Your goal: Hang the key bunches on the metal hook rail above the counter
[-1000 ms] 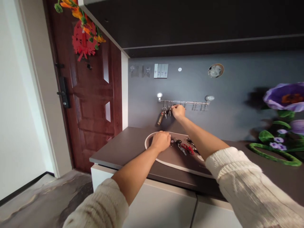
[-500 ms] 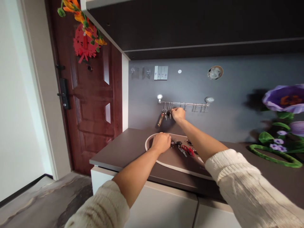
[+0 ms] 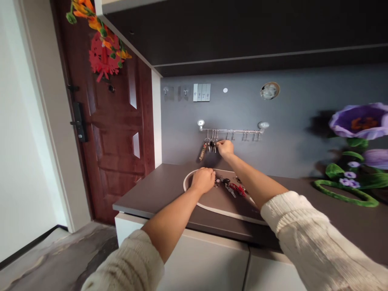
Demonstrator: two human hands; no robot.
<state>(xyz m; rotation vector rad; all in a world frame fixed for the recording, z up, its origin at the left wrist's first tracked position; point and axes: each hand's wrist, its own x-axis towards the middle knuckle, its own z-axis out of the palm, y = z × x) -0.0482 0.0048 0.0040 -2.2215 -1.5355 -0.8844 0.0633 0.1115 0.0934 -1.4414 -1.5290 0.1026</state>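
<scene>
My right hand (image 3: 225, 148) reaches up to the chrome hook rail (image 3: 239, 131) on the grey wall, fingers pinched at a bunch of keys (image 3: 208, 146) hanging from the left hooks. My left hand (image 3: 203, 180) rests as a closed fist on the oval tray (image 3: 212, 208) on the dark counter, touching the loose keys (image 3: 232, 186) that lie in it, one with a red tag. What the left fingers enclose is hidden.
A dark red door (image 3: 106, 133) with a paper ornament stands at the left. Light switches (image 3: 200, 92) sit above the rail. Purple artificial flowers (image 3: 357, 125) and a green loop (image 3: 342, 194) occupy the counter's right end. White cabinet fronts lie below the counter.
My right hand has dropped slightly from the rail toward the hanging key bunch. The left hand stays on the tray. The view has shifted a little.
</scene>
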